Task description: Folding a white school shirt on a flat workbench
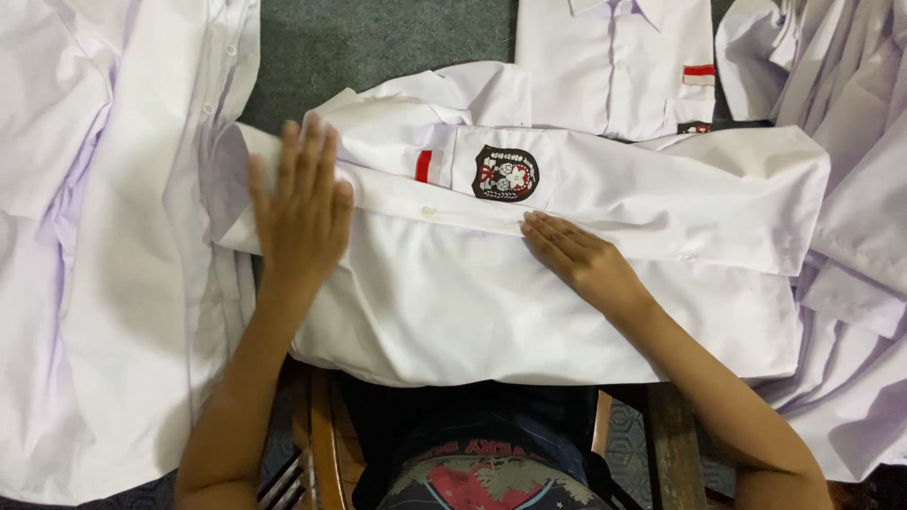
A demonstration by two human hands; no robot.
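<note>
Nearest the camera, the person's lap in dark clothing with a red print (472,477) sits between the wooden parts of a chair (316,430), and both forearms reach away from it onto a white shirt (453,312) spread across a grey table (378,42). That shirt lies with its long axis running left to right, its folded sleeve and buttoned front edge on the far side, a dark badge (506,173) and a small red stripe (423,165) showing on the sleeve. Lying flat with fingers spread, the left hand (300,212) presses the shirt's left end, grasping nothing. Equally flat and ungrasping, the right hand (578,257) has its fingertips just at the front edge near the middle, below the badge. Both hands rest directly on the cloth, the left farther out toward the end, the right nearer the centre. At far centre lies a second white shirt (614,66), collar away. More white shirts are heaped on the left (104,246) and on the right (850,104), both touching the worked shirt's ends and crowding the space there.
</note>
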